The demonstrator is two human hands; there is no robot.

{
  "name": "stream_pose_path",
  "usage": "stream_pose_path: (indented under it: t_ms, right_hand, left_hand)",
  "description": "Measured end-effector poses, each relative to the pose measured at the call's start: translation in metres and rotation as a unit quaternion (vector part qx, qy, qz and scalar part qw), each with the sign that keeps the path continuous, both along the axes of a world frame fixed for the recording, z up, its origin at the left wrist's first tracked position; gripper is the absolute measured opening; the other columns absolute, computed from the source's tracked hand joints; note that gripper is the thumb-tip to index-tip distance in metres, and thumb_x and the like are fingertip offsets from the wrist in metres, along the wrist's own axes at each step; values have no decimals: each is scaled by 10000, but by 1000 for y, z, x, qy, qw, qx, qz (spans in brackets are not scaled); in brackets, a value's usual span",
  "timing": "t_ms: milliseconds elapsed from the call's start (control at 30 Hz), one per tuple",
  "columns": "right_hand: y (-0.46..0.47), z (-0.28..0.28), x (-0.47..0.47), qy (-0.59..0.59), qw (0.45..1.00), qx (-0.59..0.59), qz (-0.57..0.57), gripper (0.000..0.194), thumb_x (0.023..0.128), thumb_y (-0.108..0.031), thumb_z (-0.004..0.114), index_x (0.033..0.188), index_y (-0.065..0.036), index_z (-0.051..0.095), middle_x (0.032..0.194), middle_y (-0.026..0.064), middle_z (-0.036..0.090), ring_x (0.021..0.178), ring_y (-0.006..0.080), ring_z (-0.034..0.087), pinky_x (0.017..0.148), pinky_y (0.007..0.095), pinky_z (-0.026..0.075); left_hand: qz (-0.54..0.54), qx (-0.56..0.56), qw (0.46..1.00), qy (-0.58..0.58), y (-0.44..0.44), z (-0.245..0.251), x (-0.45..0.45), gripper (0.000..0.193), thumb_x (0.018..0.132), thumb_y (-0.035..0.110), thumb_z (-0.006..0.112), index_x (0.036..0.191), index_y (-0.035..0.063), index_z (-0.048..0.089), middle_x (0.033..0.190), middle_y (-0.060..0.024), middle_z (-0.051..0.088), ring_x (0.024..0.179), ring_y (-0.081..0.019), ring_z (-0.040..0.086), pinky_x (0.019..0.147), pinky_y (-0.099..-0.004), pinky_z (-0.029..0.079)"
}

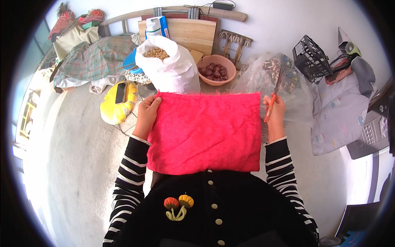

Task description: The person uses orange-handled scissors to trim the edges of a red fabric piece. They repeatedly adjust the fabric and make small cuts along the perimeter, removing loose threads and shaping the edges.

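A bright pink-red piece of fuzzy cloth (205,132) hangs spread out in front of my body, its upper edge frayed. My left hand (148,114) pinches its upper left corner between thumb and fingers. Just beyond the cloth's right edge, my right hand (276,108) is closed around orange-handled scissors (269,108), whose dark blades point upward. Whether the right hand also touches the cloth cannot be told. Creases run across the cloth's middle and lower part, and its bottom edge lies against my black garment.
Beyond the cloth stand a white sack of peanuts (176,72) and a pink basin (217,81) of dark red round produce. A phone (121,92) lies on a yellow bundle (115,109) at left. At right are a clear plastic bag (256,77), a black crate (311,60) and a patterned cover (336,123).
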State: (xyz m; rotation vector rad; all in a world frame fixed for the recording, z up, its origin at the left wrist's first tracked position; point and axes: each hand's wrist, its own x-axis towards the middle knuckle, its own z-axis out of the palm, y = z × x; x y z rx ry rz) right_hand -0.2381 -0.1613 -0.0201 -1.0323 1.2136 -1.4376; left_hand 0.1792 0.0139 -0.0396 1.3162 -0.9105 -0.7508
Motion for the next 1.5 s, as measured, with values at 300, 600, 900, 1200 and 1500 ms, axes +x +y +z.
stream_pose_path:
  t_ms: [300, 600, 900, 1200, 1500]
  right_hand:
    - [63, 48, 80, -69, 958, -13, 280, 394, 999, -273, 626, 1296, -31, 537, 941, 106, 696, 691, 57, 551, 582, 189, 444]
    - [122, -40, 144, -27, 919, 124, 373, 322, 1015, -256, 601, 1260, -52, 555, 873, 68, 660, 609, 47, 487, 558, 189, 394]
    - [111, -46, 145, -64, 924, 142, 348, 374, 1043, -355, 510, 1231, -34, 549, 823, 92, 663, 601, 84, 515, 554, 222, 423]
    - [93, -74, 115, -165, 924, 201, 281, 424, 1018, -373, 523, 1249, -17, 522, 837, 96, 664, 648, 92, 544, 597, 239, 455]
    - [88, -82, 114, -197, 907, 217, 301, 383, 1024, -334, 509, 1249, -25, 525, 845, 95, 666, 646, 99, 549, 600, 241, 453]
  left_hand:
    - [-6, 5, 980, 201, -6, 4, 11, 224, 1015, 169, 562, 1089, -8, 677, 992, -2, 682, 872, -68, 598, 783, -226, 479]
    - [-214, -106, 971, -9, 35, 167, -92, 263, 986, 38, 555, 1236, -29, 606, 1166, -92, 664, 1103, -163, 611, 992, -298, 461]
    - [-501, -164, 829, 189, 69, 244, -225, 198, 906, 190, 617, 964, 4, 652, 809, -159, 655, 765, -314, 654, 667, -394, 510]
    - [-507, -208, 807, 222, 29, 227, -206, 152, 897, 156, 658, 988, 34, 671, 808, -125, 654, 711, -264, 640, 624, -340, 511]
    - [-544, -185, 737, 356, -27, 168, -133, 552, 966, 518, 574, 987, -31, 623, 866, -159, 680, 793, -272, 662, 728, -365, 511]
